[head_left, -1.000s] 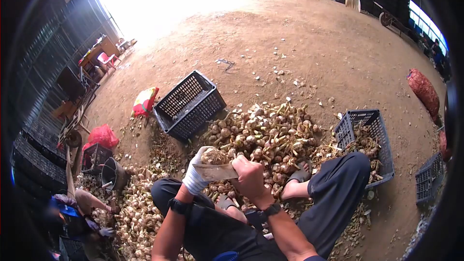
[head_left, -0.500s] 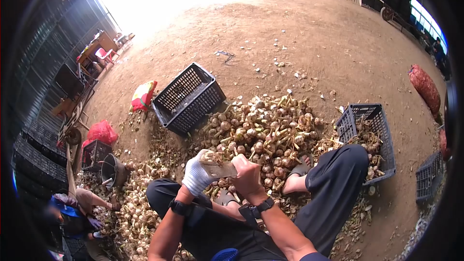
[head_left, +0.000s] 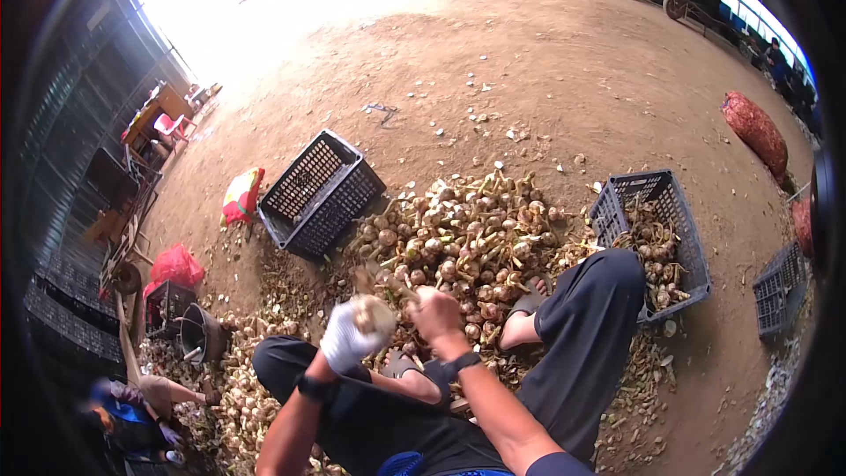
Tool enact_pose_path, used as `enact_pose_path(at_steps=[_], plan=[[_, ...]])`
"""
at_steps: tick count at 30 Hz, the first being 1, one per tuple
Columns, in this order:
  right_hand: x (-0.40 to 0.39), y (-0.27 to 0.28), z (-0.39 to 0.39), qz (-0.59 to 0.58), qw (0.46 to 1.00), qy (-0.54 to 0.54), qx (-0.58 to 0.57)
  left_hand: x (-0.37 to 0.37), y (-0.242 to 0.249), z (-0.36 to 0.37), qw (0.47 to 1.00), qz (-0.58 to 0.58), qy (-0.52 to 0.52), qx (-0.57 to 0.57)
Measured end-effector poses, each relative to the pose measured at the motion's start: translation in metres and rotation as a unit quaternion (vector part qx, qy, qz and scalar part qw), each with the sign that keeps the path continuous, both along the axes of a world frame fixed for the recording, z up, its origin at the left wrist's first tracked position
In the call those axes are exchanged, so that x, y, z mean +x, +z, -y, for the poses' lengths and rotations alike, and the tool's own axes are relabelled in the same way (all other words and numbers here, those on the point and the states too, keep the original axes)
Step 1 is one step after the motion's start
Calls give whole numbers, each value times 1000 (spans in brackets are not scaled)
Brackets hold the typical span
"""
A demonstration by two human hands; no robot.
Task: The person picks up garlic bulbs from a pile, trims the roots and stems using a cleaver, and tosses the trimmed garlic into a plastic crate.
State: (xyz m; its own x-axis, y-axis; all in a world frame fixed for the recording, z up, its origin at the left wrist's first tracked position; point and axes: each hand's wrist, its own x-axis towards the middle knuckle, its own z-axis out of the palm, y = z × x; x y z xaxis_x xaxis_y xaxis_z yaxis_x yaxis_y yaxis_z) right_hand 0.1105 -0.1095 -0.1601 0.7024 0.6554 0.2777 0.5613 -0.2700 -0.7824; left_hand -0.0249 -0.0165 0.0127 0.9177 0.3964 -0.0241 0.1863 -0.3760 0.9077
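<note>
In my left hand [head_left: 345, 337], which wears a white knitted glove, a garlic bulb [head_left: 374, 315] is gripped, its cut-looking pale face turned to the right. My bare right hand [head_left: 435, 314] is closed beside it, wrapped around a knife [head_left: 407, 292] whose blade shows only as a blurred, narrow edge. Both hands are held above my lap, a short way apart. Beyond them lies a heap of garlic [head_left: 467, 234] with stems and roots, reaching to my sandalled feet.
A black crate [head_left: 322, 198] stands beyond the heap; another crate [head_left: 696, 256] at my right holds garlic and trimmings. Trimmed garlic bulbs [head_left: 251, 397] lie at left, near a bucket [head_left: 199, 335] and a seated person [head_left: 132, 414]. A red mesh sack [head_left: 755, 134] lies far right.
The knife's broad blade, earlier flat between both hands against the garlic, has turned edge-on and drawn off. The bulb's pale face now shows. The whole view has shifted slightly.
</note>
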Motion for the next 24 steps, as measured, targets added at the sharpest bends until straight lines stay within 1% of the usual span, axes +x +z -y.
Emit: enact_pose_path(at_steps=[1,2,3,4,5,7,8,9,10,11,12,13,14,15,16,17,19,20,21,22,23,24], plan=[[7,-14,6,-69,987,-9,-143,4,11,15,969,126,-136,160],[7,-22,21,-107,981,-83,-138,3,12,28,989,77,-97,85],[16,-19,26,-131,971,-147,-134,3,9,35,998,40,-45,9],[10,-20,24,-143,970,-189,-53,7,5,25,999,26,-22,23],[10,-24,14,-162,966,-203,0,10,-1,25,998,20,59,25],[14,-6,9,-71,981,-177,38,13,-2,18,998,46,19,28],[13,4,4,-78,978,-163,105,13,-2,17,998,56,41,-10],[11,16,4,-86,981,-125,118,15,-2,17,995,61,57,-49],[5,34,8,-162,974,-85,134,18,-6,11,989,95,51,-104],[-1,47,11,-237,959,-45,147,18,-7,8,985,79,56,-145],[-6,47,10,-262,950,-6,172,20,-7,8,982,104,58,-149],[-12,48,8,-261,950,-4,169,21,-8,8,978,131,62,-152],[-20,50,5,-429,871,47,234,21,-7,9,977,138,68,-145],[-26,54,2,-580,756,96,288,20,-9,6,977,140,72,-144],[-31,59,1,-679,633,175,328,18,-15,1,965,170,77,-182],[-31,62,1,-692,639,178,285,17,-18,-2,952,197,77,-221],[-32,90,4,-727,621,114,269,13,-12,-2,929,244,46,-273],[-29,99,4,-728,621,114,267,13,-8,-2,936,261,62,-229],[-24,107,4,-721,623,83,293,13,-3,-3,940,277,77,-183],[-20,109,4,-712,624,52,318,12,1,-5,947,276,101,-132],[-16,105,7,-713,624,51,316,10,7,-3,953,262,140,-67],[-10,101,9,-680,651,81,328,8,8,-10,958,237,122,108]])
